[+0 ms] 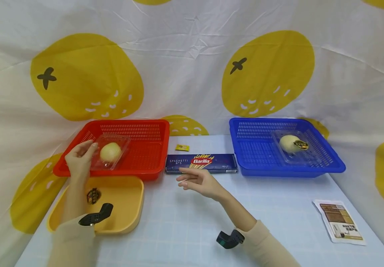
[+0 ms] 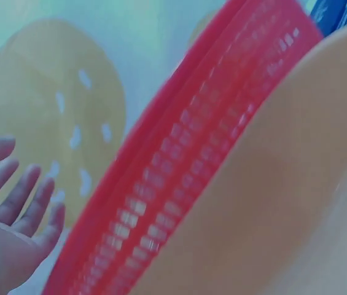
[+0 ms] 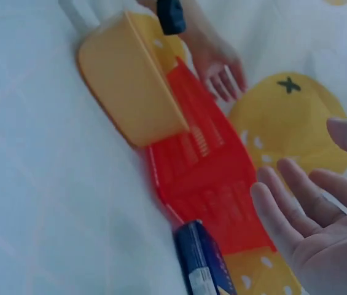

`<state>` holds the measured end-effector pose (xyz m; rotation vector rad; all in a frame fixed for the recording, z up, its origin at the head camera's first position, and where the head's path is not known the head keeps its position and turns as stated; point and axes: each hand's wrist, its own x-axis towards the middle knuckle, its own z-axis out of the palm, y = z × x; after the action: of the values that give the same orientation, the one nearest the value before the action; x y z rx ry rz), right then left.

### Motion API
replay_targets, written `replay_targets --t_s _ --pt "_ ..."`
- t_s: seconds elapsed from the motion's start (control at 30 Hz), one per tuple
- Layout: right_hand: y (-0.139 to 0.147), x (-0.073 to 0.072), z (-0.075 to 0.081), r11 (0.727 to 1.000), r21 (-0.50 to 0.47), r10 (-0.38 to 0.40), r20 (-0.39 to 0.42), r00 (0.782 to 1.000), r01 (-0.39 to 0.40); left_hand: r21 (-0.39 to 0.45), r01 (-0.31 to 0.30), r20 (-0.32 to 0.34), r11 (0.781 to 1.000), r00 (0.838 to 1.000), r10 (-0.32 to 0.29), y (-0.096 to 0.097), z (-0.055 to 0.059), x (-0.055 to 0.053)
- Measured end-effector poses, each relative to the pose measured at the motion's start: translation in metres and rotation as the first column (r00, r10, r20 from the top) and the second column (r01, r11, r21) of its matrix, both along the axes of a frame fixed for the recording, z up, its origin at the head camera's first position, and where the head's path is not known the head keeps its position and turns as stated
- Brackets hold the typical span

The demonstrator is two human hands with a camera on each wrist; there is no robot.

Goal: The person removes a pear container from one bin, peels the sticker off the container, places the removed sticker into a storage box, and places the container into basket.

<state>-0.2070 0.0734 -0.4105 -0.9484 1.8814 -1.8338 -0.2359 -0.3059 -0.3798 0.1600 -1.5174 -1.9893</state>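
My left hand [image 1: 81,159] hovers at the left end of the red basket [image 1: 145,177], fingers loosely bent and nothing held in the left wrist view. Beside it, inside the basket, lies a clear plastic box [image 1: 121,142] with a pale round fruit or vegetable [image 1: 110,152]. My right hand [image 1: 203,182] is held over the table in front of a blue Barilla spaghetti box [image 1: 178,163]. Its fingers look relaxed and empty in the right wrist view. Nearest the left forearm is a yellow tray [image 1: 125,213] with a round black sticker [image 1: 94,196] inside.
At the back right stands a blue basket [image 1: 252,171] with a similar clear box [image 1: 278,142], pale round content and black sticker. A small yellow packet [image 1: 182,147] lies behind the spaghetti box. A brown and white pouch [image 1: 340,222] lies at the right edge.
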Motion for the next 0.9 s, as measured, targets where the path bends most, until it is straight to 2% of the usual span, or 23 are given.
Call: replay_targets --t_s 0.1,0.2,0.3,0.4,0.57,0.63,0.8,0.9 --pt "0.022 0.002 0.001 0.999 0.028 -0.036 -0.031 0.999 0.037 -0.088 0.121 0.020 0.989 0.993 -0.120 0.017 0.004 0.002" --pt "0.044 0.003 0.002 0.997 0.031 -0.074 -0.043 0.996 0.075 -0.168 0.228 0.040 0.959 0.974 -0.225 0.034 0.006 0.003" --pt "0.065 0.003 0.003 0.992 0.029 -0.124 -0.054 0.991 0.126 -0.229 0.298 0.051 0.927 0.954 -0.294 0.051 0.006 0.001" --pt "0.088 0.004 0.004 0.980 0.024 -0.197 -0.080 0.977 0.200 -0.255 0.367 0.072 0.895 0.930 -0.361 0.067 0.005 -0.001" --pt "0.124 0.005 0.004 0.942 0.014 -0.331 -0.131 0.934 0.336 -0.328 0.433 0.134 0.839 0.901 -0.413 0.094 0.005 -0.005" --pt "0.138 0.005 0.005 0.925 0.011 -0.374 -0.152 0.915 0.380 -0.347 0.453 0.157 0.821 0.891 -0.425 0.106 0.010 -0.004" --pt "0.171 0.006 0.010 0.881 -0.013 -0.469 -0.161 0.869 0.473 -0.358 0.497 0.191 0.791 0.868 -0.459 0.130 0.006 -0.012" --pt "0.190 0.006 0.011 0.850 -0.030 -0.525 -0.139 0.840 0.526 -0.356 0.515 0.211 0.780 0.857 -0.470 0.143 -0.002 -0.020"
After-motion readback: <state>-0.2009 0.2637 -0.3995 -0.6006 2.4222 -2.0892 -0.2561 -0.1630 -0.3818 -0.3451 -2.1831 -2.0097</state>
